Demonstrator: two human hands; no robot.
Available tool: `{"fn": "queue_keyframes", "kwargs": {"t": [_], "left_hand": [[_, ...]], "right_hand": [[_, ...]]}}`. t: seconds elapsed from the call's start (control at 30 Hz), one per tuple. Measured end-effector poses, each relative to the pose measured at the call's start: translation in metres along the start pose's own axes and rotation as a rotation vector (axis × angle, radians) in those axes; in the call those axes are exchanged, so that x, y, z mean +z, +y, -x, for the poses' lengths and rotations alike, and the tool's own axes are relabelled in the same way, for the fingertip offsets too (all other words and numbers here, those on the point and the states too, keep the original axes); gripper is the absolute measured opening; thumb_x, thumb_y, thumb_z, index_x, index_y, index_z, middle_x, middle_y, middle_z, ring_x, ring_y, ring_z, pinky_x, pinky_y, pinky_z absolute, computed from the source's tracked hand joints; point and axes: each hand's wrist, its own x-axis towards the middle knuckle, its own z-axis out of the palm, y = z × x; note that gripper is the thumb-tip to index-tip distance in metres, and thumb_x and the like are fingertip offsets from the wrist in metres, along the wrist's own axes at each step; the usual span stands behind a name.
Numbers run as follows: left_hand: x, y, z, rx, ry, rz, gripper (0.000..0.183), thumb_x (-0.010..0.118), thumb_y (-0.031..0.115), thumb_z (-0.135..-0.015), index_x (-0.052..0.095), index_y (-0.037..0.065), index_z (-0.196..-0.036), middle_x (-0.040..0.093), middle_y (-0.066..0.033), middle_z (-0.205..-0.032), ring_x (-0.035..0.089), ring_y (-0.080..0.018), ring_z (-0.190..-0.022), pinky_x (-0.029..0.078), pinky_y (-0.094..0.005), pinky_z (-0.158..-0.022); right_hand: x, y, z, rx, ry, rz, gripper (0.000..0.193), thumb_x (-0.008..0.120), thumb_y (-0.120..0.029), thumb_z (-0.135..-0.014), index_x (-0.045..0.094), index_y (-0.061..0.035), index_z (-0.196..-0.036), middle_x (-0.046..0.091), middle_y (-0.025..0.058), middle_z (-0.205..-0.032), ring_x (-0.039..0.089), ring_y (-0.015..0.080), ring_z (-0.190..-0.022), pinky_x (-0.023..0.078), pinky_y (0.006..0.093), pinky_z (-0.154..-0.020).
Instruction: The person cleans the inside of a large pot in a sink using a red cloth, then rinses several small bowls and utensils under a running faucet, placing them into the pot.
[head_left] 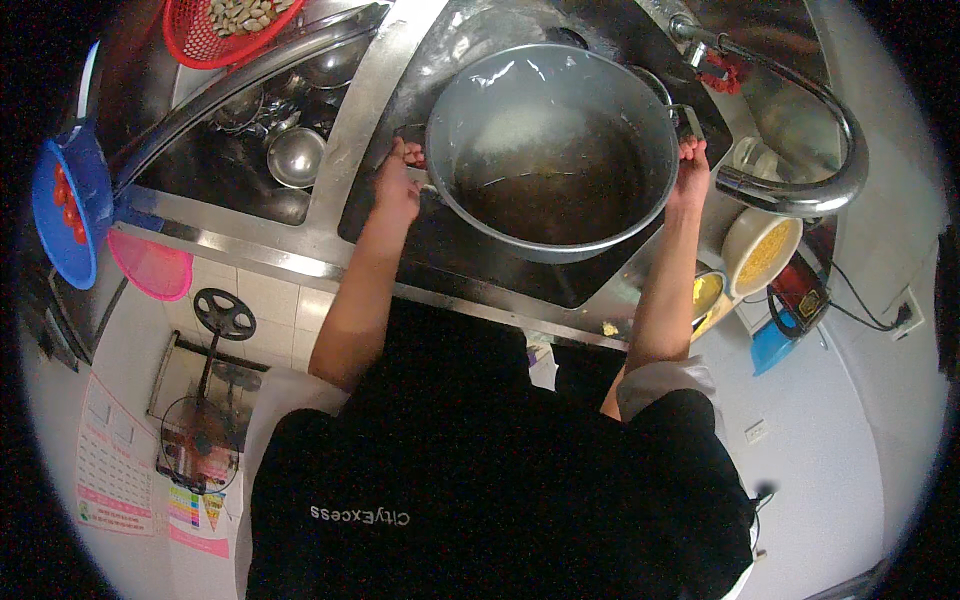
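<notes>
A big, round grey metal pot (555, 75) stands in the dark-bottomed sink before me. Its inside shows a whitish patch and a brownish bottom; how much liquid it holds is hard to tell. At the pot's left side, my left hand (399, 183) has its fingers curled around the handle. My right hand (690, 175) is closed at the opposite handle (693, 122), which sticks up beside the fingers. Both arms reach out straight, one on either side of the pot.
Left of the pot, the adjoining basin holds metal ladles (297, 157) beneath a curved faucet. A red basket (190, 45) of shellfish and a blue basket (50, 240) with red pieces sit farther left. At right are another curved faucet (850, 130) and a bowl (738, 245) of yellow food.
</notes>
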Motion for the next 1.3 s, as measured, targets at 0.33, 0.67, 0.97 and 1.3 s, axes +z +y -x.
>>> {"fn": "queue_keyframes", "kwargs": {"t": [0.33, 0.67, 0.97, 1.3], "left_hand": [[0.002, -0.046, 0.034, 0.271, 0.130, -0.208, 0.050, 0.041, 0.042, -0.093, 0.048, -0.003, -0.115, 0.055, -0.0151, -0.106, 0.056, -0.0234, -0.095, 0.050, -0.0409, -0.082], [-0.014, -0.033, 0.065, 0.122, 0.057, -0.241, 0.045, 0.041, 0.038, -0.094, 0.049, -0.005, -0.105, 0.057, -0.0145, -0.082, 0.060, -0.0234, -0.061, 0.055, -0.0349, -0.054], [0.000, -0.030, 0.093, -0.060, -0.091, -0.181, 0.036, 0.036, 0.031, -0.094, 0.047, -0.002, -0.106, 0.058, -0.0161, -0.086, 0.062, -0.0248, -0.065, 0.055, -0.0357, -0.056], [-0.013, -0.049, 0.072, -0.283, -0.158, -0.107, 0.029, 0.031, 0.024, -0.092, 0.041, 0.005, -0.111, 0.057, -0.0177, -0.090, 0.061, -0.0267, -0.073, 0.054, -0.0414, -0.068]], "right_hand": [[0.013, 0.001, 0.019, -0.134, 0.237, 0.144, 0.027, 0.051, -0.033, -0.091, 0.042, -0.0101, -0.079, 0.040, -0.0008, -0.068, 0.038, 0.0120, -0.060, 0.037, 0.0247, -0.058], [0.056, -0.041, 0.046, -0.151, 0.472, 0.576, 0.008, 0.056, -0.013, -0.087, 0.050, -0.0074, -0.089, 0.056, 0.0036, -0.079, 0.051, 0.0123, -0.067, 0.041, 0.0244, -0.060], [0.079, -0.072, 0.049, -0.121, 0.526, 0.833, 0.008, 0.051, 0.000, -0.088, 0.050, 0.0046, -0.095, 0.057, 0.0085, -0.082, 0.054, 0.0146, -0.068, 0.048, 0.0236, -0.064], [0.103, -0.064, 0.007, -0.020, 0.577, 0.874, 0.010, 0.054, -0.005, -0.087, 0.058, 0.0020, -0.092, 0.061, 0.0073, -0.080, 0.055, 0.0133, -0.068, 0.046, 0.0213, -0.060]]}}
